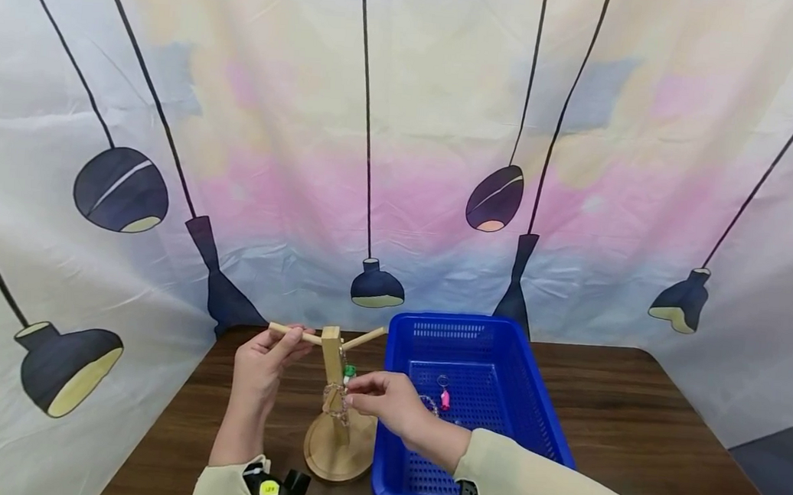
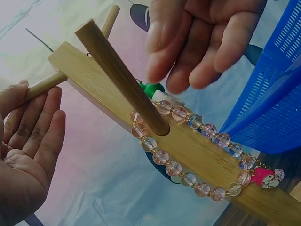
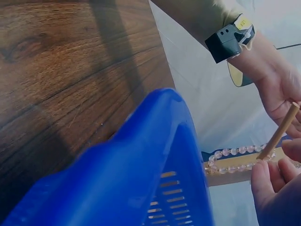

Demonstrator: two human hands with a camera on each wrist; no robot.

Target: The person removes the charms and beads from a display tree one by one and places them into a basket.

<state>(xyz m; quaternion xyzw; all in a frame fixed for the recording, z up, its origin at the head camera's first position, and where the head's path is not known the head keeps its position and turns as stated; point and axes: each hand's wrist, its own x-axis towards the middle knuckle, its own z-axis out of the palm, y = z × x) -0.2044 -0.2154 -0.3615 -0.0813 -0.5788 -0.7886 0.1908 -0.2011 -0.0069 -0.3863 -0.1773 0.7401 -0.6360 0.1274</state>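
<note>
A wooden stand point(image 1: 331, 358) with a round base and several pegs stands on the table. My left hand point(image 1: 264, 365) pinches one upper peg point(image 2: 44, 87) between thumb and fingers. Over a lower peg point(image 2: 124, 77) hangs a bracelet point(image 2: 203, 189) of pink and clear beads, with a pink-hooded character charm point(image 2: 264, 177) at its bottom end. My right hand point(image 1: 388, 404) is beside the post, near this bracelet, its fingers loosely bent with nothing seen between them. Behind the lower peg, a green and white charm point(image 2: 153, 89) hangs, partly hidden.
A blue plastic basket point(image 1: 541, 392) stands right of the stand, close to its base. Inside lie a pink keychain point(image 1: 445, 399) and a beaded loop point(image 1: 432, 405), partly covered by my right hand. A cloth backdrop point(image 1: 292, 156) with painted lamps hangs behind the wooden table point(image 1: 619, 416).
</note>
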